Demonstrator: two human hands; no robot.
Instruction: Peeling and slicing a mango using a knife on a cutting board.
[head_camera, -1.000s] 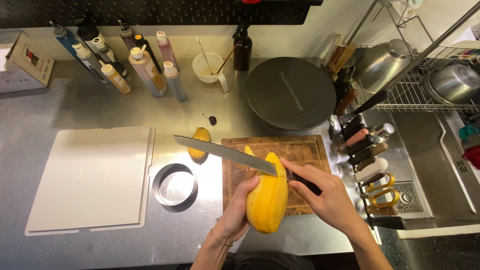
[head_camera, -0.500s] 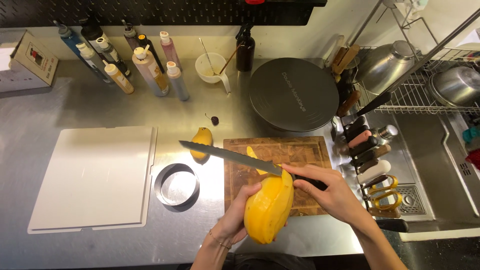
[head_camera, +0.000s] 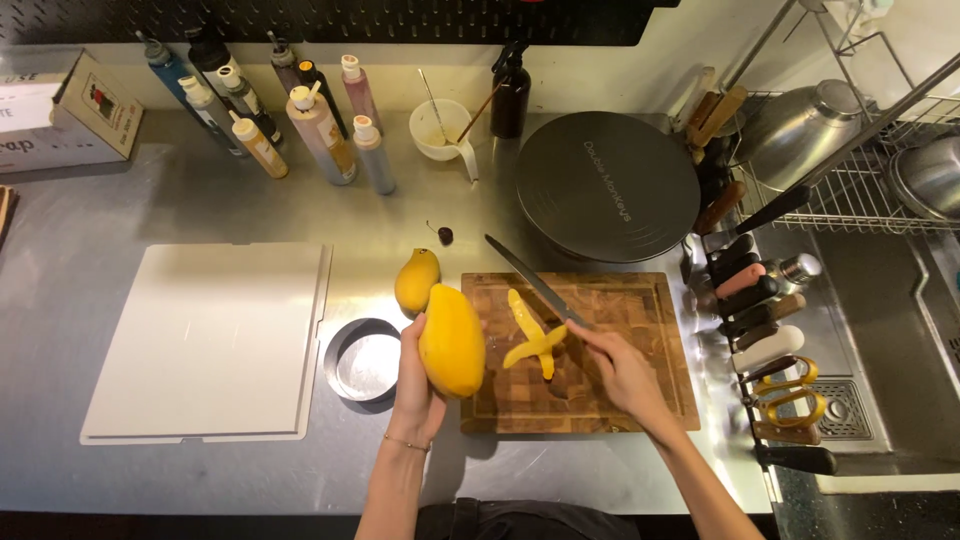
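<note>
My left hand (head_camera: 413, 385) holds a yellow mango (head_camera: 452, 340) upright, just over the left edge of the wooden cutting board (head_camera: 640, 300). My right hand (head_camera: 618, 368) grips a long kitchen knife (head_camera: 530, 280) by its handle; the blade points up and left over the board. Strips of yellow mango peel (head_camera: 533, 338) lie on the board under the knife. A second mango (head_camera: 416, 279) rests on the steel counter beside the board's left edge.
A white board (head_camera: 210, 340) and a metal ring mould (head_camera: 362, 358) lie left of the mangoes. Squeeze bottles (head_camera: 300, 120), a white cup (head_camera: 443, 130) and a dark round lid (head_camera: 608, 185) stand behind. A knife rack (head_camera: 760, 310) and a sink (head_camera: 890, 300) are at the right.
The knife has come off the mango and swung right over the board. The mango has moved left in my left hand. Peel strips now lie on the board.
</note>
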